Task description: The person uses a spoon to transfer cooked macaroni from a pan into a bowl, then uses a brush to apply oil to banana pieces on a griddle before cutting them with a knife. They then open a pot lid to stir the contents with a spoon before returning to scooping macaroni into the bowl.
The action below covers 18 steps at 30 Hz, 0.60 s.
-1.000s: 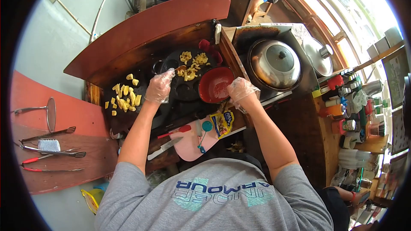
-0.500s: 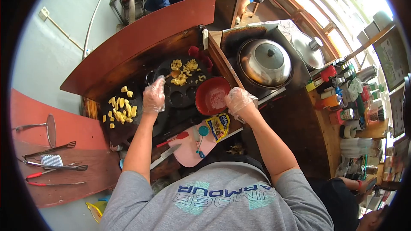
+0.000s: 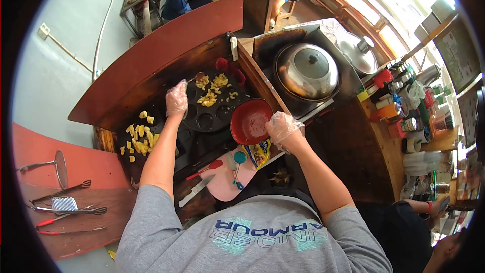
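Spoon sits in your gloved left hand, fingers closed round its handle, bowl over the far rim of the black dimpled pan on the worktop. Yellow pieces fill the pan's far wells. Your gloved right hand grips the red bowl at its rim, just beside the pan. More yellow chunks lie left; lidded pot stands right.

Left hand: moved from the near rim of the dimpled pan toward its far-left edge; spoon tip now past the yellow pieces.
Right hand: unchanged grip at red bowl.
View: tilted slightly downward.
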Tool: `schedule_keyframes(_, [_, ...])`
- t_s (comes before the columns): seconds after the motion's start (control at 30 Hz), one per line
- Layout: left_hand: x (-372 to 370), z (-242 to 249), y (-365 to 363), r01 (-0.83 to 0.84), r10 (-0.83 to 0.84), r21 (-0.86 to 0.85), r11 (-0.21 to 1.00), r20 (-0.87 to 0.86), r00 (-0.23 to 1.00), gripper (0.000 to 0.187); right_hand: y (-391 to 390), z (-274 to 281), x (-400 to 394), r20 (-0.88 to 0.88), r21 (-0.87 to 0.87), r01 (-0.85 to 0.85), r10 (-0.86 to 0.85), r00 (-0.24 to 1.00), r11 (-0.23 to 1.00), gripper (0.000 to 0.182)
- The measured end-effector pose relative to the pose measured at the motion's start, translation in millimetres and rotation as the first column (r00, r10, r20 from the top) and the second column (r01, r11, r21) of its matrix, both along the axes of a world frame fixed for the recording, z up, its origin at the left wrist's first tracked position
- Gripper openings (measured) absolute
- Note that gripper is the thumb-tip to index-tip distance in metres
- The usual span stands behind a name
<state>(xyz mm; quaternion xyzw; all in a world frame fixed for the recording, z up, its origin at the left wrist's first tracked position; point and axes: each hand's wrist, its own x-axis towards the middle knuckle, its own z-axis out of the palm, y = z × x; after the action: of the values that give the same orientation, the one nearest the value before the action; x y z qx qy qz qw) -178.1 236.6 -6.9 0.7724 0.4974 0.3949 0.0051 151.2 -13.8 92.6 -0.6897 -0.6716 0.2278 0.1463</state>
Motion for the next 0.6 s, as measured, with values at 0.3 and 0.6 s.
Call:
schedule_keyframes(0.3, [-20.4,6.7,29.7,0.229,0.33,-0.731,0.643,0.534,0.778,0.024,18.3,-19.2,-5.0,0.405,0.075,-0.289,0.235,0.884,0.954,0.013])
schedule_keyframes(0.6, [-30.6,17.0,29.5,0.392,0.578,-0.747,0.537,0.664,0.475,0.019,82.2,-35.3,-29.0,0.367,0.036,-0.215,0.187,0.911,0.976,0.013])
